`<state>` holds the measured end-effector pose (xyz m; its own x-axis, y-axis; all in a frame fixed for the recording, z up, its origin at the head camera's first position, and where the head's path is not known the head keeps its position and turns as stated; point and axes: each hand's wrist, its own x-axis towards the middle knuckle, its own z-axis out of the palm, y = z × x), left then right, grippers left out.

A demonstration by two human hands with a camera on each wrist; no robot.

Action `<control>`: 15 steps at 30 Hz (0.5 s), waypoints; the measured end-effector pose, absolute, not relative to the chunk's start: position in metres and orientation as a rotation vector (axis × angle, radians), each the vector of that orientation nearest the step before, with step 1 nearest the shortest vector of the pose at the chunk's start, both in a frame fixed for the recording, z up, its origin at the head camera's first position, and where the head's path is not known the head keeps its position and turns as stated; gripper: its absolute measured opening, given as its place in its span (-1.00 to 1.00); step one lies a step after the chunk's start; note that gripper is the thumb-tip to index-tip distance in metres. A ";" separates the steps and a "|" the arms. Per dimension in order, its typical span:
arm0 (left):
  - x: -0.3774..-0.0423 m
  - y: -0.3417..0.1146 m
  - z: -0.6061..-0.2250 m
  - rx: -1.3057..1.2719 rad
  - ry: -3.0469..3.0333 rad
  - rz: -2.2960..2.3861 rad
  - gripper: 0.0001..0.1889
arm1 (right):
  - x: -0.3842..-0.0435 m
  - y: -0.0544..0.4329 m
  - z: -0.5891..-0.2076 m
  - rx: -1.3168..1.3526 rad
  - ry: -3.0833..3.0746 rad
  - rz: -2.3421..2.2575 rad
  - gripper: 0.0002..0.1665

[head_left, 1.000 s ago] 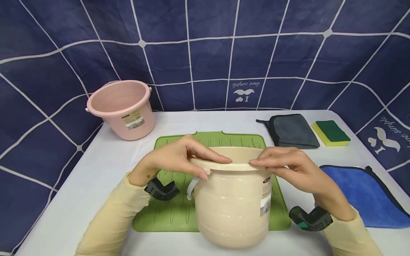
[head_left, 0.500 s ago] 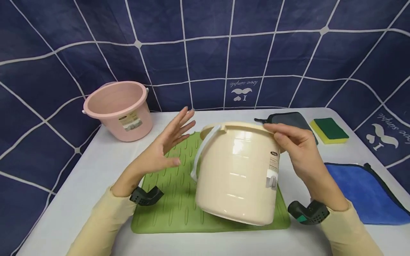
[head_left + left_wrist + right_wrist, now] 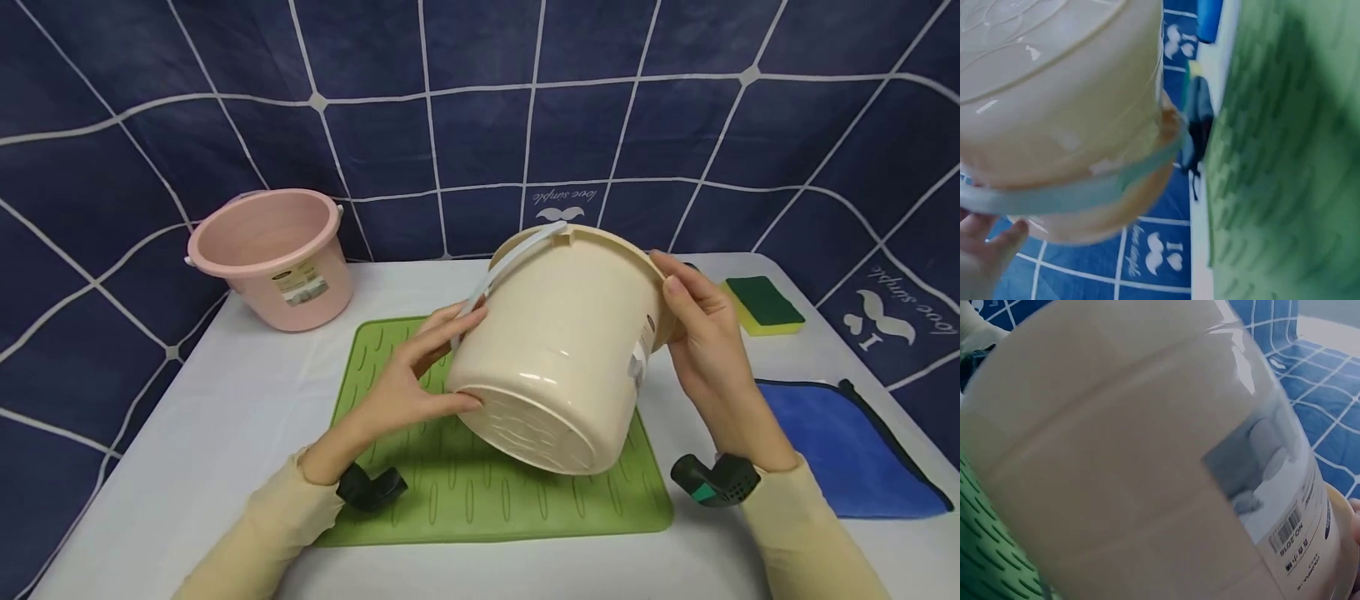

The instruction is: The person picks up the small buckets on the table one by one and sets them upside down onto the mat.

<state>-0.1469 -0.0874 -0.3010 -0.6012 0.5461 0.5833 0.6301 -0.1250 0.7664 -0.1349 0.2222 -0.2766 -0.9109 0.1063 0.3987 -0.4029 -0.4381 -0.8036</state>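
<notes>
Here, the left hand (image 3: 408, 387), fingers spread wide, lies against the lower end of the cream bucket (image 3: 555, 333), firm hold not discernible; the bucket is tilted above the green mat (image 3: 465, 508); the right hand (image 3: 705, 342) pinches its rim. Presumably, turning is in hand; the next move calls for steady two-handed support.

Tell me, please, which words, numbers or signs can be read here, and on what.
"love simple": blue backdrop.
"I" with heart and moustache: blue backdrop.
"NO.20", last digits unclear: label on cream bucket.
Too small or blurred: that label's other print, the label on the pink bucket.
</notes>
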 end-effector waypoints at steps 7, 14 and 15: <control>-0.152 -0.081 -0.276 -1.153 -1.754 -2.315 -0.44 | -0.141 0.219 -0.273 0.377 -1.404 2.558 -0.63; -0.159 -0.076 -0.255 -0.877 -1.788 -2.492 -0.48 | -0.117 0.210 -0.271 0.518 -1.749 1.960 -0.62; -0.160 -0.075 -0.252 -0.829 -1.782 -2.500 -0.52 | -0.112 0.206 -0.274 0.597 -1.799 1.805 -0.61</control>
